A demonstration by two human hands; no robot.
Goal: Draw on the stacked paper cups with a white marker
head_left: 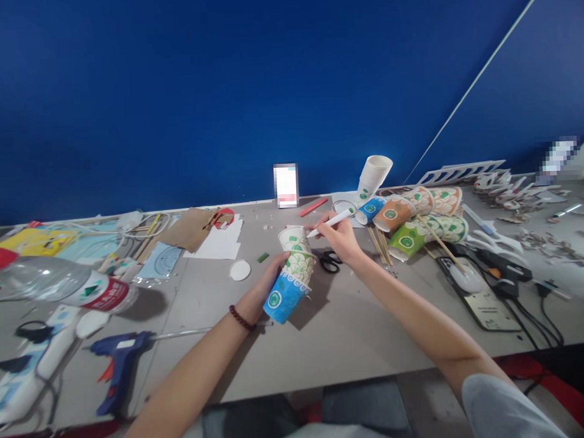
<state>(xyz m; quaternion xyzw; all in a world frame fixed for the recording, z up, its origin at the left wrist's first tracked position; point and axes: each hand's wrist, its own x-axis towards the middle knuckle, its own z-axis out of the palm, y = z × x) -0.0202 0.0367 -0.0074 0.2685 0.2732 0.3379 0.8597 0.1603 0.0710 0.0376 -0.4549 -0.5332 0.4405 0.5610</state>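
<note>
Tilted over the middle of the desk is a chain of joined paper cups (286,300), its lower end painted blue and the rest drawn with green scale-like curves. My left hand (273,272) is closed around its left side; some fingers are hidden behind it. A white marker pen (337,220) is pinched in my right hand (341,241). Its tip points left, close to the white upper cup; whether it touches cannot be made out. Black-handled scissors (330,262) lie just below my right hand. A white paper disc (239,270) rests left of the cups.
Painted cup chains (408,240) and a white cup stack (374,176) stand at back right. A blue glue gun (119,359), plastic bottle (59,284) and power strip (33,368) occupy the left. On the right are a phone (486,305) and a black glue gun (507,269).
</note>
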